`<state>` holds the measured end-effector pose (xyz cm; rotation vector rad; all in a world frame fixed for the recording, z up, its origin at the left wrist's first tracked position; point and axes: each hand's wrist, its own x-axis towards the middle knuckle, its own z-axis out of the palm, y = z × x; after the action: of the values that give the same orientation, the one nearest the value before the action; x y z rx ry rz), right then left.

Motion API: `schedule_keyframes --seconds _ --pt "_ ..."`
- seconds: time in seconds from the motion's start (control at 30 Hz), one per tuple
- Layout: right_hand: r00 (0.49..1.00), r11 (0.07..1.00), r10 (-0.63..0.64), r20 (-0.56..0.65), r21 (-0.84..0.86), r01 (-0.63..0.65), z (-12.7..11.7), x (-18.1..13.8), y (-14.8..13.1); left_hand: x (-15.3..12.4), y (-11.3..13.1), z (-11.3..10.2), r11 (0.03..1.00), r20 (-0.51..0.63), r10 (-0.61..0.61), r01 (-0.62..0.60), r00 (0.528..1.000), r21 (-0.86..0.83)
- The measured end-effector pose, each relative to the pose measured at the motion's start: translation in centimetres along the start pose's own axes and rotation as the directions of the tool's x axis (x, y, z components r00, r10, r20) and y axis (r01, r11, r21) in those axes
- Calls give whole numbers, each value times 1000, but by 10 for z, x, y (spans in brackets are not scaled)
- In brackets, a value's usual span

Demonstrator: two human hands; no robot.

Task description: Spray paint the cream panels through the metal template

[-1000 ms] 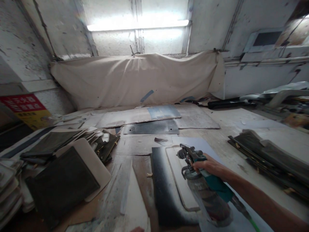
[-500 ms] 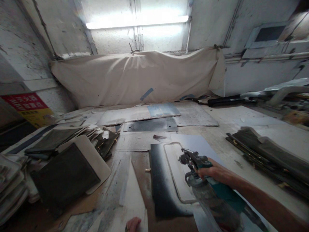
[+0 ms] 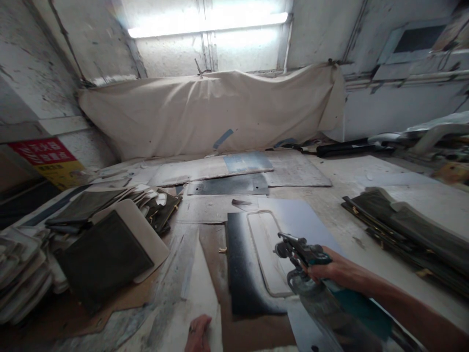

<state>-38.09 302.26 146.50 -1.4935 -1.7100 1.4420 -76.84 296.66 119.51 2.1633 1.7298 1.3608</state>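
My right hand [image 3: 326, 268] is wrapped around the grip of a spray gun [image 3: 298, 247], with its cup [image 3: 315, 303] hanging below. Its nozzle points left, over a dark panel [image 3: 242, 274] coated in a black-to-white fade. On that panel lies a pale rounded frame piece [image 3: 262, 244] with a white middle; the gun hides its lower right part. At the bottom edge, my left hand [image 3: 198, 333] hovers near a pale strip on the bench, fingers curled together, nothing visible in them.
Dark fabric pieces with pale backing [image 3: 110, 254] are piled at the left, beside a stack of pale pads [image 3: 25, 278]. More dark pieces with brass-coloured fittings [image 3: 399, 230] lie at the right. A white sheet [image 3: 311, 225] lies under the panel. A beige cloth [image 3: 220, 112] hangs behind.
My right hand and the spray gun have shifted slightly right and down relative to the panel. My left hand has come a little further into view. The whole view has tilted slightly.
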Motion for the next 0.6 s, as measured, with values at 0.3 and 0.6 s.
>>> schedule_keyframes --seconds 0.3,0.6 --pt "998 1000 -12 63 -6 13 0 -23 22 -4 16 -1 995 31 -95 94 995 12" --pt "997 999 -23 79 38 20 5 -50 23 -11 34 -2 986 57 -169 167 984 23"
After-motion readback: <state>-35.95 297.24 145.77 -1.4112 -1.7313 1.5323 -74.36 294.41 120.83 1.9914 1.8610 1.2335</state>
